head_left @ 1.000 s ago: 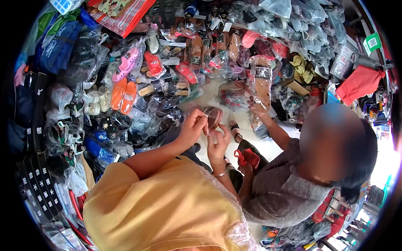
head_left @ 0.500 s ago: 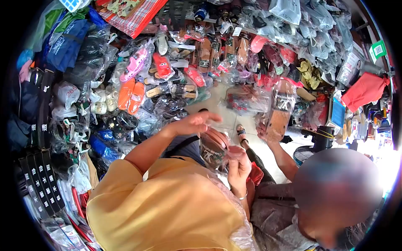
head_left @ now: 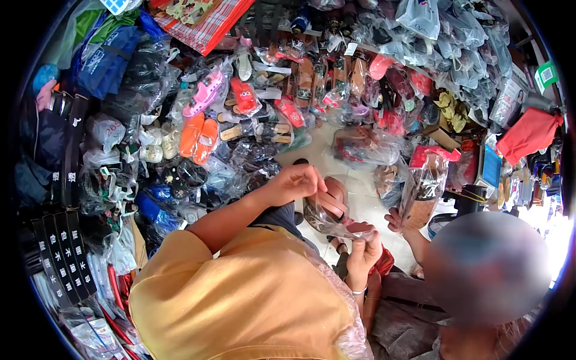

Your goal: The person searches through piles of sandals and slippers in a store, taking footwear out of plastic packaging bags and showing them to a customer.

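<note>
Between my hands is a clear plastic bag (head_left: 321, 223) with brown-pink slippers (head_left: 337, 191) inside. My left hand (head_left: 298, 182) is at the bag's upper left edge, its fingers bent and closed on the plastic. Lower down, my right hand (head_left: 363, 253), with a bracelet at the wrist, pinches the bag's other end. To the right, another person's hand (head_left: 397, 221) holds up a bagged pair of brown slippers (head_left: 425, 183) with a red top on the packaging.
Bagged footwear covers the display ahead, including orange slippers (head_left: 198, 137) and a pink clog (head_left: 204, 94). Black straps with white lettering (head_left: 65, 258) hang at the left. The other person (head_left: 414, 315) stands close on my right, near a fan (head_left: 441, 223). Pale floor tiles (head_left: 357, 186) show below.
My left hand has come from above the slippers to the bag's edge, its fingers now closed. The bag has tilted and stretched between my hands. The other person's bagged pair has moved right and down.
</note>
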The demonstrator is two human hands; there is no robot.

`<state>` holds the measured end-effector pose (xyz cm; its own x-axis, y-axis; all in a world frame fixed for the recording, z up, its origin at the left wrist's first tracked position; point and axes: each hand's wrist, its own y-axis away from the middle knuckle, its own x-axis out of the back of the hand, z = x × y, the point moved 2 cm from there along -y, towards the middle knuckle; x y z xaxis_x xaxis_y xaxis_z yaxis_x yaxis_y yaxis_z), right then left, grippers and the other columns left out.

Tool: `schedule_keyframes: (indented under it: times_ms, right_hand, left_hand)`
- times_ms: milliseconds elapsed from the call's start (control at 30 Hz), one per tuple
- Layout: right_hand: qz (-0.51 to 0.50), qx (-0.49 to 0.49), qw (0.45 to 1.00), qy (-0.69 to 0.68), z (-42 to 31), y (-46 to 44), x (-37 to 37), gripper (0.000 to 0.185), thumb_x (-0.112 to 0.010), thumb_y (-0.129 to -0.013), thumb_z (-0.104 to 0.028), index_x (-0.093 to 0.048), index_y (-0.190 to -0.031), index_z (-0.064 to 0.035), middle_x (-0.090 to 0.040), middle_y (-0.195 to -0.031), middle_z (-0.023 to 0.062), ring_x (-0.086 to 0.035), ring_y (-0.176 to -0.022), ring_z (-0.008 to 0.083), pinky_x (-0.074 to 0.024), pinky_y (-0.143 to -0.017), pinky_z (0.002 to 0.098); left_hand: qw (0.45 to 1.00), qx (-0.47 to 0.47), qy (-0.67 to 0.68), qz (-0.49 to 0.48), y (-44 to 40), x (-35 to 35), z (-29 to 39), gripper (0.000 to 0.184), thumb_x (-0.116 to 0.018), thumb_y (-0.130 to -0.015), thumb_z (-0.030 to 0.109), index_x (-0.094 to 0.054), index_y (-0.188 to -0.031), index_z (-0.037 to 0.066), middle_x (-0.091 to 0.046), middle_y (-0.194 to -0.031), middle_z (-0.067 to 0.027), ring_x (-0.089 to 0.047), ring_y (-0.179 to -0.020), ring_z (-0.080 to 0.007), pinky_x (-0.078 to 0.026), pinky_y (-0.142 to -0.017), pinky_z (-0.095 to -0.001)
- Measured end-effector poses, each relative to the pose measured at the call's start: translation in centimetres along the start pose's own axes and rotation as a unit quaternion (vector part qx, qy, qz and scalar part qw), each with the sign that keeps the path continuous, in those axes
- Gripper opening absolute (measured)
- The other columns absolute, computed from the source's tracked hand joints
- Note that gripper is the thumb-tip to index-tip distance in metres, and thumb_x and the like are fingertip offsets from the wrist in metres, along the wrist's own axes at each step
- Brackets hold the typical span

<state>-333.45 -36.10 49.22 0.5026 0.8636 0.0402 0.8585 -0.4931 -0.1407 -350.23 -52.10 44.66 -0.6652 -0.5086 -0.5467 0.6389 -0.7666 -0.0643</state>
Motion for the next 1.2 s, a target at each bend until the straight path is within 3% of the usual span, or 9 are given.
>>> schedule_keyframes:
  times_ms: [200, 333, 400, 567, 633, 667, 733, 800, 1200]
  right_hand:
    - [0.017, 0.163, 0.984, -0.071, -0.8, -1.6, 0.3, 0.021, -0.052, -0.091, -0.019, -0.050, -0.081, -0.0008, -0.054, -0.075, 0.0084, -0.050, -0.069, 0.0188, -0.0447, -0.070, 0.0334]
    - [0.088, -0.125, 0.988, -0.022, 0.1, -2.3, 0.2, 0.020, -0.051, -0.091, -0.019, -0.050, -0.079, -0.0033, -0.056, -0.074, 0.0082, -0.052, -0.072, 0.0190, -0.0426, -0.081, 0.0398]
    - [0.000, 0.113, 0.989, -0.092, -0.5, -2.2, 0.3, 0.019, -0.052, -0.091, -0.019, -0.050, -0.079, -0.0043, -0.056, -0.073, 0.0069, -0.053, -0.075, 0.0194, -0.0408, -0.085, 0.0420]
    - [-0.039, 0.142, 0.988, -0.054, 2.8, -2.6, 1.2, 0.032, -0.047, -0.092, -0.036, -0.055, -0.092, -0.0043, -0.058, -0.093, 0.0104, -0.050, -0.103, 0.0286, -0.0348, -0.093, 0.0454]
    - [0.191, -0.038, 0.970, -0.147, 9.0, -4.2, 1.7, 0.049, -0.041, -0.091, -0.047, -0.048, -0.121, -0.0086, -0.048, -0.125, 0.0143, -0.039, -0.121, 0.0304, -0.0274, -0.100, 0.0490]
    - [0.196, -0.150, 0.948, -0.202, 10.9, -5.0, 0.9, 0.063, -0.036, -0.090, -0.055, -0.030, -0.138, -0.0139, -0.027, -0.144, 0.0120, -0.027, -0.131, 0.0272, -0.0210, -0.104, 0.0481]
    - [0.099, -0.395, 0.815, -0.412, 20.4, -4.7, -0.3, 0.071, -0.042, -0.087, -0.057, -0.028, -0.138, -0.0104, -0.033, -0.139, 0.0072, -0.030, -0.128, 0.0233, -0.0272, -0.103, 0.0426]
    - [-0.036, -0.289, 0.915, -0.278, 22.3, -3.6, -4.2, 0.062, -0.060, -0.085, -0.038, -0.038, -0.130, -0.0015, -0.054, -0.104, 0.0042, -0.050, -0.083, 0.0154, -0.0417, -0.074, 0.0280]
    - [-0.115, -0.575, 0.749, -0.309, 25.0, 4.8, -12.6, 0.049, -0.060, -0.086, -0.032, -0.048, -0.121, -0.0008, -0.057, -0.100, 0.0033, -0.052, -0.084, 0.0135, -0.0421, -0.074, 0.0281]
  left_hand:
    - [0.917, -0.247, -0.262, -0.170, -1.0, -4.2, 7.2, 0.016, -0.063, -0.084, 0.015, -0.055, -0.072, 0.008, -0.057, -0.076, -0.0022, -0.056, -0.075, -0.0191, -0.043, -0.083, -0.0369]
    - [0.964, -0.077, -0.253, -0.011, -2.0, -1.4, 4.4, 0.019, -0.064, -0.084, 0.014, -0.052, -0.073, 0.005, -0.051, -0.071, -0.0022, -0.050, -0.062, -0.0128, -0.042, -0.059, -0.0266]
    - [0.964, -0.133, -0.211, -0.092, -0.7, -2.9, 6.2, 0.015, -0.064, -0.084, 0.011, -0.053, -0.076, 0.004, -0.051, -0.070, -0.0012, -0.047, -0.060, -0.0111, -0.038, -0.056, -0.0256]
    - [0.979, -0.135, -0.056, -0.139, -0.1, -4.5, 5.4, 0.016, -0.064, -0.084, 0.014, -0.053, -0.079, 0.003, -0.052, -0.069, -0.0010, -0.043, -0.060, -0.0098, -0.034, -0.054, -0.0251]
    - [0.986, -0.088, -0.011, -0.138, 0.0, -5.7, 4.3, 0.019, -0.066, -0.083, 0.016, -0.053, -0.078, 0.003, -0.050, -0.065, -0.0022, -0.039, -0.056, -0.0105, -0.031, -0.051, -0.0268]
    - [0.990, -0.041, 0.034, -0.133, 0.2, -6.4, 3.5, 0.022, -0.067, -0.082, 0.019, -0.054, -0.076, 0.002, -0.047, -0.060, -0.0034, -0.035, -0.051, -0.0113, -0.028, -0.049, -0.0285]
    - [0.985, -0.034, -0.046, -0.161, 0.6, -7.7, 2.7, 0.021, -0.066, -0.083, 0.018, -0.054, -0.075, 0.002, -0.051, -0.063, -0.0040, -0.044, -0.056, -0.0125, -0.034, -0.051, -0.0289]
    - [0.979, -0.001, -0.021, -0.200, 1.2, -8.7, 1.4, 0.020, -0.066, -0.083, 0.017, -0.055, -0.076, 0.003, -0.051, -0.063, -0.0040, -0.047, -0.057, -0.0137, -0.037, -0.053, -0.0289]
    - [0.954, 0.212, 0.092, -0.190, 2.1, -7.9, -5.0, 0.015, -0.059, -0.088, 0.016, -0.051, -0.081, 0.005, -0.050, -0.073, 0.0008, -0.046, -0.067, -0.0078, -0.037, -0.060, -0.0236]
